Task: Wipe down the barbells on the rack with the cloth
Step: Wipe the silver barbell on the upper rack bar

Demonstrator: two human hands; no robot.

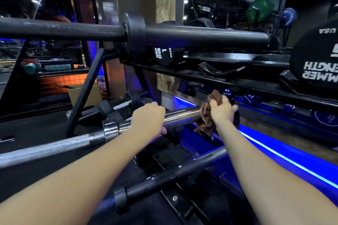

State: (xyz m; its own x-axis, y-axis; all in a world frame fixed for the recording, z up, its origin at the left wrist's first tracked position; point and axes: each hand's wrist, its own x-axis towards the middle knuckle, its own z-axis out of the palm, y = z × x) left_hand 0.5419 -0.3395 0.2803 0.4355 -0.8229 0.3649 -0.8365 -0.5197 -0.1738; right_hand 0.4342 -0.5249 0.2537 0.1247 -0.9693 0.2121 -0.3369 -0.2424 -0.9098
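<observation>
Gripping the smooth sleeve of the chrome barbell, my left hand curls over the top of it just beyond the collar, fingers wrapped down the far side. My right hand sits further out along that same sleeve, fingers closed round a bunched brown cloth that wraps the end of the sleeve; loose folds of cloth hang below the bar. I take the chrome barbell as my landmark. It is polished and round at the sleeve, with a thick shiny collar, then a duller knurled shaft running off towards the left edge of view.

Above it, a matte black barbell runs across the whole frame, with a wide black collar and a fine knurl on its shaft. Below the chrome bar, nearer me, lies another black barbell, scuffed with pale marks. Between the chrome bar and each black one there is open space around my forearms.

Beyond the chrome bar's cloth-covered end stands the black steel dumbbell rack, its angled shelves carrying black dumbbells with white lettering. A bright blue light strip runs along the base under the rack. Left of the chrome bar's collar, a slanted black rack leg narrows the room there.
</observation>
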